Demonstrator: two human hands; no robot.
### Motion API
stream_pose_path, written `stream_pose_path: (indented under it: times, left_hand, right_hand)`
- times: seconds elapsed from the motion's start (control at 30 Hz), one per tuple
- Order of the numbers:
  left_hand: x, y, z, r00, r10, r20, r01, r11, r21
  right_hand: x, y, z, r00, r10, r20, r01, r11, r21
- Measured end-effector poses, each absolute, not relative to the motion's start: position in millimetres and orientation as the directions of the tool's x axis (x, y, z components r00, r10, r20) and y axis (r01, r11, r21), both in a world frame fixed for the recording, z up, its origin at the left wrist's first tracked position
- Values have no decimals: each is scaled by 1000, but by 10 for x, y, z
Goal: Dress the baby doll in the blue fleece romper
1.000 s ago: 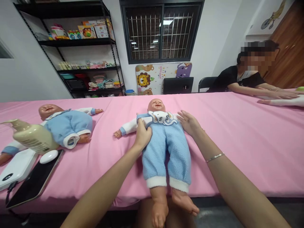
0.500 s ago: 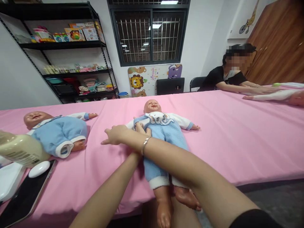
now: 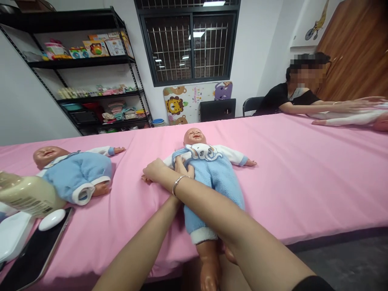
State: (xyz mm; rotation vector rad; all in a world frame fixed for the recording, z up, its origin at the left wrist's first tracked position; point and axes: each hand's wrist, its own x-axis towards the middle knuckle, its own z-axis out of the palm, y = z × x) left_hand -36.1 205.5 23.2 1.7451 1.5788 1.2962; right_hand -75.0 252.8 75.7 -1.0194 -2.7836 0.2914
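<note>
A baby doll (image 3: 209, 169) in a blue fleece suit with a white elephant bib lies on its back on the pink table (image 3: 303, 169), legs hanging over the near edge. My left hand (image 3: 181, 165) grips the blue strap at the doll's shoulder and is partly hidden by my right arm. My right arm crosses over the left, and my right hand (image 3: 155, 171) is closed over the doll's arm on the left side. A bracelet sits on my right wrist.
A second doll (image 3: 72, 171) in blue lies at the left. A lotion pump bottle (image 3: 26, 194), a white mouse (image 3: 52, 219), a white box and a dark tablet (image 3: 33, 252) sit near the left edge. Another person (image 3: 300, 95) sits far right, hands on another doll. Shelves stand behind.
My right hand crossed from the doll's right side over my left arm to the doll's arm on the left, then closed on it. My left hand stayed on the strap.
</note>
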Motion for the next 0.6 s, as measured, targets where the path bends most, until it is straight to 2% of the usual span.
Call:
stream_pose_path:
  times: [0.07,0.13,0.23,0.37,0.43,0.5,0.6]
  left_hand:
    - [-388,2044,229,-57,933,354,479,-286,830]
    - [-406,2024,253,7,923,384,443,-347,827]
    - [-392,1978,314,18,889,457,448,-416,792]
    - [-358,1927,352,-14,845,535,537,-445,716]
    - [-371,1931,355,-39,792,609,594,-471,652]
    - [-410,1958,365,-58,737,673,632,-494,597]
    - [-496,2011,404,-49,697,715,638,-529,559]
  right_hand:
    - [-636,2528,898,-676,722,147,703,692,-163]
    - [-411,2549,1084,-582,771,258,759,629,-166]
    - [21,2577,1318,-359,844,398,812,492,-314]
    - [448,2545,1340,-207,886,415,806,395,-440]
    - [542,2515,1257,-207,888,411,788,400,-468]
    - [586,2491,1177,-277,877,392,726,458,-512]
    - [637,2461,1144,-491,805,334,487,571,-661]
